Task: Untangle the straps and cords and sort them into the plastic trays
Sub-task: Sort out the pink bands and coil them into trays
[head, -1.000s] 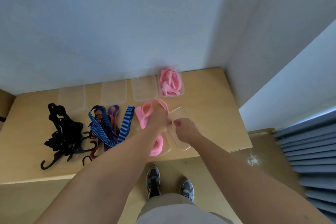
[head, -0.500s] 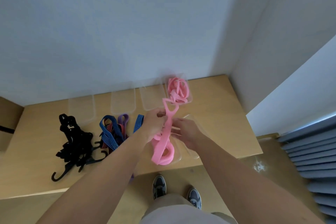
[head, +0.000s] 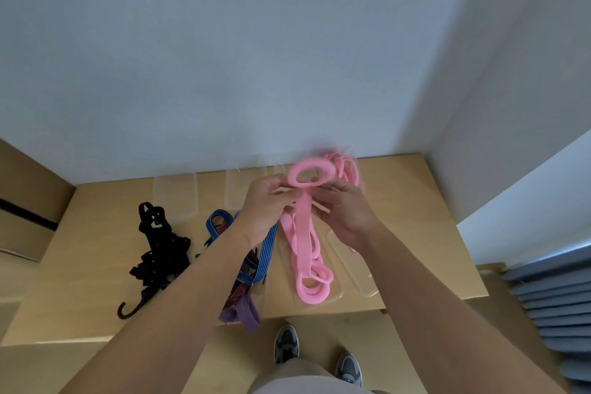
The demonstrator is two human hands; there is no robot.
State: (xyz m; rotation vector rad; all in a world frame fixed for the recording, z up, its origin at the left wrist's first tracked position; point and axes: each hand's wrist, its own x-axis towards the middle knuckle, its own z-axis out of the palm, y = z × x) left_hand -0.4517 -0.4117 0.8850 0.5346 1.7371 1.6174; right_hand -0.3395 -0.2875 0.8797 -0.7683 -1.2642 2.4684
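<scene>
I had one view to work from: the wide-angle camera worn on the person's head. It faced forward and steeply down, looking over both bare forearms, which ran in from the lower corners. The left hand (head: 265,205) and right hand (head: 345,214) met on a pink strap (head: 303,221) near the centre, close to the lens. Beyond them the wooden table (head: 96,249) lay farther off, and its far edge met the pale wall (head: 224,57), which filled the upper half. The person's shoes (head: 286,345) showed at the bottom, putting the camera about over the table's near edge. Blue-grey slats (head: 559,297) filled the lower right edge.
</scene>
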